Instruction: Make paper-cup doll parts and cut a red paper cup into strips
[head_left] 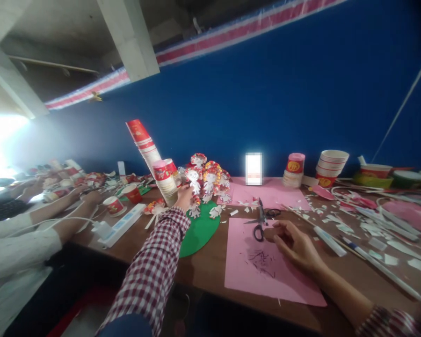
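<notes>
At the edge of a cluster of cut-out paper dolls [210, 180], my left hand [184, 198] has its fingers closed on a white paper doll [192, 180] with a red patterned top. The doll partly hides the fingertips. More small paper dolls stand on a green paper sheet [201, 234]. My right hand [296, 243] hovers over a pink sheet [242, 276] with dark scribbled marks, its fingers loosely bent and apart. Black-handled scissors [260, 217] are just beyond those fingertips; whether they touch the handle is unclear.
Paper cup stacks [145, 147] lean at left; other cups [331, 166] stand at right. A white power strip [122, 224] lies left, near another person's arms [56, 220]. Paper scraps [372, 229], a glue-stick-like white tube [330, 241] and a bright blurred rectangle [254, 168] are also present.
</notes>
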A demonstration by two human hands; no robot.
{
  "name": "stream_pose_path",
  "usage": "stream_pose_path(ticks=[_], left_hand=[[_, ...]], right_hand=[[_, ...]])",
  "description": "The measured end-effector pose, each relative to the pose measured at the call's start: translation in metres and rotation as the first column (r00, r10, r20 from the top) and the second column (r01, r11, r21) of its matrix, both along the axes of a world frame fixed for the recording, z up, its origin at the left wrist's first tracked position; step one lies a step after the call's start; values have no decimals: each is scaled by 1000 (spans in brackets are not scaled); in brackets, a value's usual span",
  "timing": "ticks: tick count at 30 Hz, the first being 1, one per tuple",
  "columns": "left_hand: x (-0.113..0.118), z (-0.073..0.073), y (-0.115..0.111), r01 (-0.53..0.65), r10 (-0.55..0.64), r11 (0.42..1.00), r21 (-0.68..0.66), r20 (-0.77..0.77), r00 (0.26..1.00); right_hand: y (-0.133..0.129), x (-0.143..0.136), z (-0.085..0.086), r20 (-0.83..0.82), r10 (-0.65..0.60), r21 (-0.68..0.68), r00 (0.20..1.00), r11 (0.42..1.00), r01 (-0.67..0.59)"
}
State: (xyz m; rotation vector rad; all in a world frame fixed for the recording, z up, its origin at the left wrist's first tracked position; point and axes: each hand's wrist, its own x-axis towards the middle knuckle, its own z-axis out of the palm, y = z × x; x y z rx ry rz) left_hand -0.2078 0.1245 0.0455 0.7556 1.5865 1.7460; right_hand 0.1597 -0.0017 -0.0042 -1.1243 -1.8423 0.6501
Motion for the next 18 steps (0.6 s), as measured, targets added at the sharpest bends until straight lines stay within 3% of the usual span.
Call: stream_pose_path(ticks=[18], left_hand=[[-8,-7,17,-65,-24,959,-274,-309,951]], right_hand=[[-1,-1,4,22,26,-29,999,999,-25]])
